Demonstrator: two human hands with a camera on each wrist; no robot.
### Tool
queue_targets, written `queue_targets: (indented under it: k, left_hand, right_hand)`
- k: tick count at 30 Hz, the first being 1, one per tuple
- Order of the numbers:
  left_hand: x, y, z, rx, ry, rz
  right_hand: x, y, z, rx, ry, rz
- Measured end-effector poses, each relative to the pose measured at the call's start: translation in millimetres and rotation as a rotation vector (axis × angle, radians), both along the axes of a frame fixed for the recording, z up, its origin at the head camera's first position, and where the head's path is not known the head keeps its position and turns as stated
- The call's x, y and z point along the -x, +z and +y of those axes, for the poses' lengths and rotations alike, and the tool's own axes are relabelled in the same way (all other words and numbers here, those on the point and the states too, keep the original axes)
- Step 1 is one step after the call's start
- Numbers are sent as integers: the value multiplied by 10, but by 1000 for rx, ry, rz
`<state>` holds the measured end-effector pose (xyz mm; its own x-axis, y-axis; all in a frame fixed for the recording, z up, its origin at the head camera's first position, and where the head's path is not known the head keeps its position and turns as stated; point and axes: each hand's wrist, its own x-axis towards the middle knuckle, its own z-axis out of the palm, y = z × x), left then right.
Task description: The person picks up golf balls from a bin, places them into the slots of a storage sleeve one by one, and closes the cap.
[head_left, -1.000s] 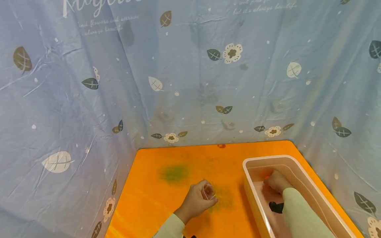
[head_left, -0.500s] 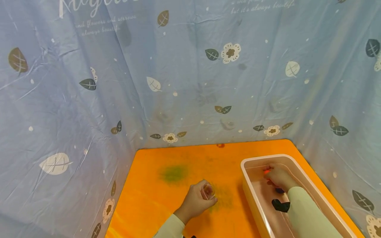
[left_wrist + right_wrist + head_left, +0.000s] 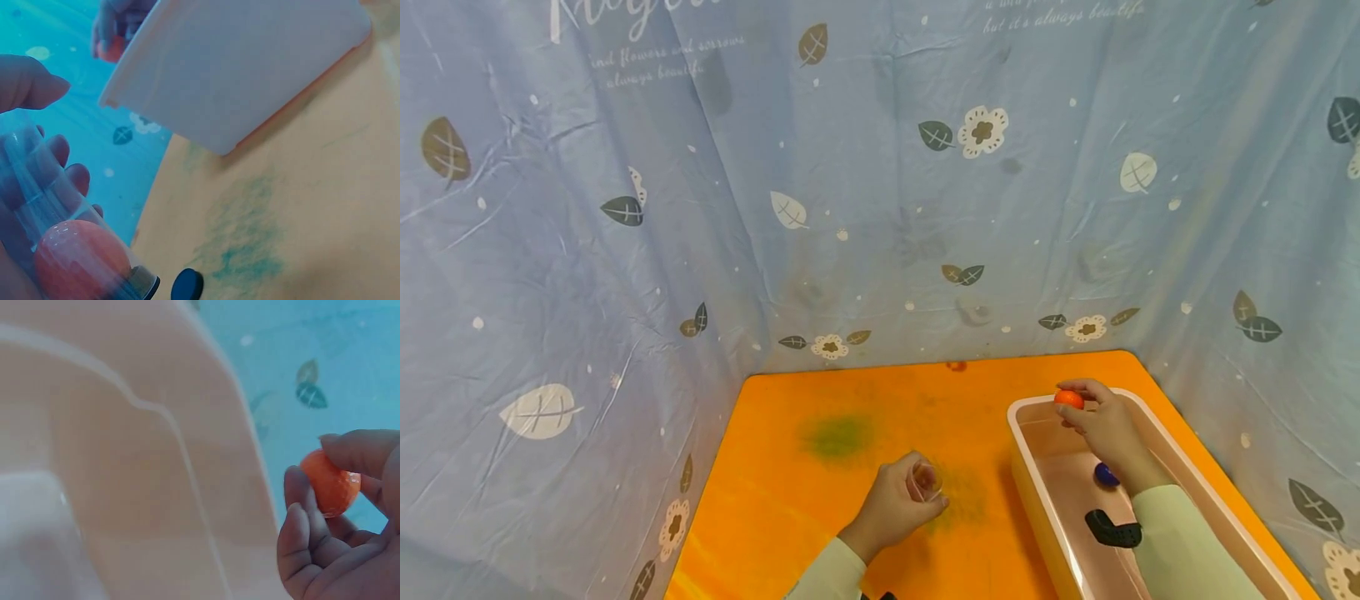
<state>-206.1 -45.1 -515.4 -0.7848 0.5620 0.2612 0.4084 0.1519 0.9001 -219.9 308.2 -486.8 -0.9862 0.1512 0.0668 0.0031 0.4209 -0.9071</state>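
Observation:
My left hand (image 3: pixel 891 504) grips a clear plastic tube (image 3: pixel 925 482) over the middle of the table. In the left wrist view, a reddish-orange ball (image 3: pixel 81 259) shows through the tube's wall, near its dark-edged end. Thumb and fingers of my right hand (image 3: pixel 1108 429) pinch a bright orange ball (image 3: pixel 1068 400) above the far end of the pink plastic bin (image 3: pixel 1051 500). The right wrist view has the same orange ball (image 3: pixel 330 483) between thumb and fingers, beside the bin's rim. A dark blue ball (image 3: pixel 1106 475) lies on the bin floor, partly covered by my right wrist.
An orange tabletop (image 3: pixel 820 508) with green smudges lies under the hands. A blue patterned curtain (image 3: pixel 880 192) encloses the back and both sides. At my right sleeve is a black angular piece (image 3: pixel 1112 530). A small black disc (image 3: pixel 187 284) shows near the tube.
My right hand has risen from inside the bin to its far rim, bringing the orange ball up with it. The blue ball has come into clearer view. My left hand stays put with the tube.

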Motion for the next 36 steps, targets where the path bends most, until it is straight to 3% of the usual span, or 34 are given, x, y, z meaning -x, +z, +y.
queue_targets:
  k: [9, 12, 16, 21, 32, 36]
  left_hand:
    - [-35, 53, -14, 15, 9, -3]
    - [-29, 17, -13, 10, 5, -3]
    - [30, -136, -8, 22, 19, 3]
    - [88, -275, -13, 44, 25, -5]
    - [77, -297, -20, 52, 17, 21]
    - [72, -300, -22, 47, 20, 34]
  right_hand:
    - [-208, 227, -211, 44, -6, 63]
    - [-245, 275, -274, 25, -1, 95]
    - [-289, 331, -359, 51, 5, 96]
    - [-336, 402, -510, 117, 68, 99]
    - [-458, 444, -1045, 261, 232, 127]
    - [-506, 436, -1235, 281, 256, 108]
